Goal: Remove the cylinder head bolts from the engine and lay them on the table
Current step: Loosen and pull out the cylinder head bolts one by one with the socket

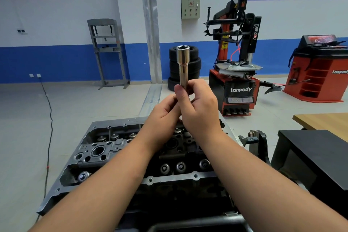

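The engine's cylinder head (105,152) lies open below me, its valve springs and bolt holes showing. Above it I hold a long chrome deep socket (183,66) upright, its open end pointing up. My right hand (199,107) grips the socket's lower end with thumb and fingers. My left hand (163,113) curls around whatever is under the socket; that part is hidden behind both hands. I see no loose bolts.
A black table (316,156) stands at the right, with a wooden table (323,120) behind it. On the floor beyond are a tyre changer (237,81), a stack of tyres (194,66), a red wheel balancer (320,69), a grey press frame (107,51) and a black cable (49,118).
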Demonstrator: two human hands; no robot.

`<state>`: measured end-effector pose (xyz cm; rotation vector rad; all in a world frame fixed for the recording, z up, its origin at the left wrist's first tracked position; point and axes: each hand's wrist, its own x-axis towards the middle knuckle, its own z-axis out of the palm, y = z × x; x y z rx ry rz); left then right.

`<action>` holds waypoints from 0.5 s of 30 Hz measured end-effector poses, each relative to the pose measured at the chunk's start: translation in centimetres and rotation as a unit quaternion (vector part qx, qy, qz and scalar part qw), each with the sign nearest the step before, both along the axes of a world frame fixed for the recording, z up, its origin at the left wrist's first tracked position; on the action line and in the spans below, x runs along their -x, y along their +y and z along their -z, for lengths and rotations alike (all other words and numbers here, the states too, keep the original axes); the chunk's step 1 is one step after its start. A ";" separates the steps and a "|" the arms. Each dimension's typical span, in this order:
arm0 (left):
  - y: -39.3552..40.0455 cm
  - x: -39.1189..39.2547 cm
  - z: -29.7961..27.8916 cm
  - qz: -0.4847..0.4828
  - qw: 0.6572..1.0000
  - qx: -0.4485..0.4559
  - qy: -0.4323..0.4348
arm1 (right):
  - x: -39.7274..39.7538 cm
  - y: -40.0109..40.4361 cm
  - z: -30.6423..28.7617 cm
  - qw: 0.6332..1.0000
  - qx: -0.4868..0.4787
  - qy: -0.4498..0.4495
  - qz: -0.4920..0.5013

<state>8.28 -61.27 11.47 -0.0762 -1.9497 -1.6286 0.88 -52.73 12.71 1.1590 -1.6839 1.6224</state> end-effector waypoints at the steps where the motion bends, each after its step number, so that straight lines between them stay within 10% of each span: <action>1: 0.0 0.0 0.0 0.010 1.000 -0.004 -0.005 | 0.0 0.0 0.0 1.000 -0.009 -0.002 -0.004; 15: -0.1 0.1 0.2 0.009 1.000 0.010 -0.009 | 0.1 -0.1 0.2 1.000 0.014 0.005 0.026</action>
